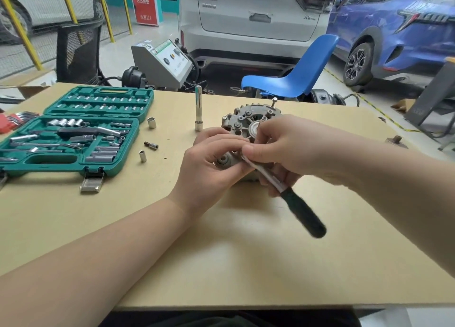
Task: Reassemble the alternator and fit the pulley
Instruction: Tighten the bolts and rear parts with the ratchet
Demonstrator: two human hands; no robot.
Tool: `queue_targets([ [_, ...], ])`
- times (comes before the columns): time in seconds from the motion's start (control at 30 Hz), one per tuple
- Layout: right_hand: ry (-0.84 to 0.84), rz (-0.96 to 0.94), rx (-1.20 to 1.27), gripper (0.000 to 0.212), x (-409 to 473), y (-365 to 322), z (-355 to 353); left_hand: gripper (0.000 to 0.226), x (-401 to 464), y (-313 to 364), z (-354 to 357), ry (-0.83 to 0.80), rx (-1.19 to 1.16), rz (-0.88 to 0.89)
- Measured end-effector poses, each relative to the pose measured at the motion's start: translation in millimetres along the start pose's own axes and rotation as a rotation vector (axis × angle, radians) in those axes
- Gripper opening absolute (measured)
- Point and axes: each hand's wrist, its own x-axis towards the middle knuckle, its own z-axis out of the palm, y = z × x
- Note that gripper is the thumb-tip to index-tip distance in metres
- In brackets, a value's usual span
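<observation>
Right at the middle of the counter (246,252) both hands meet over the alternator (248,122). The right hand (290,149) has its fingers curled round the metal shaft of a ratchet wrench (295,198), whose dark green grip slants down toward the near right, clear of the palm. The left hand (211,164) curls round the near side of the alternator, its fingers wrapped about a round metal part there; how far that part is seated I cannot tell, since the fingers hide most of it. The alternator sits on the counter with its finned rear face tilted up and away, and a small stud stands up at its far right edge.

Just behind the left hand a long socket (198,111) stands upright on the counter. Left of it lie three loose small sockets, one upright near the tool case (73,139), one on its side, one nearer. The green case lies open at the left, its trays filled with sockets and bits. At the far right edge rests a small bolt with a washer (396,140). Beyond the counter stand a blue chair (295,75), a white car (253,19) and a blue car (394,31).
</observation>
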Motion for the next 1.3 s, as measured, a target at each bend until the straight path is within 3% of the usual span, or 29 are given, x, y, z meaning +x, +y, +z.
queue_targets([
  [0.1,-0.002,0.04,0.213,0.032,0.0,7.6,3.0,0.016,1.4,0.1,0.6,0.015,-0.022,-0.02],
  [0.17,0.019,-0.037,0.086,0.026,2.9,9.1,-4.4,0.015,2.2,0.2,-0.4,-0.006,-0.019,-0.019],
  [0.3,0.056,-0.229,-0.431,0.012,0.5,2.5,-21.4,0.013,2.7,0.5,-2.2,-0.051,0.01,0.009],
  [0.57,0.12,-0.047,-0.378,0.027,0.0,0.4,-4.4,0.016,1.9,-0.4,-3.0,-0.024,0.082,0.061],
  [0.63,0.118,0.006,-0.244,0.03,-2.1,0.2,2.7,0.017,1.4,1.0,-3.2,-0.013,0.095,0.064],
  [0.87,0.009,0.195,0.73,0.04,-20.3,5.5,35.0,0.01,3.5,4.0,-3.3,0.01,0.098,0.015],
  [1.0,-0.065,0.258,0.931,0.049,-28.5,14.7,47.1,0.008,3.2,2.7,-3.1,0.002,0.109,0.028],
  [1.1,-0.111,0.277,0.719,0.053,-26.8,16.5,40.0,0.008,2.9,1.5,-3.4,-0.011,0.097,0.047],
  [1.23,-0.041,0.157,-0.124,0.062,-11.1,3.2,-6.1,0.011,5.0,0.6,-3.1,-0.043,0.102,0.081],
  [1.3,-0.051,0.114,-0.245,0.062,-5.5,-0.4,-16.4,0.011,4.1,0.3,-3.0,-0.056,0.1,0.077],
])
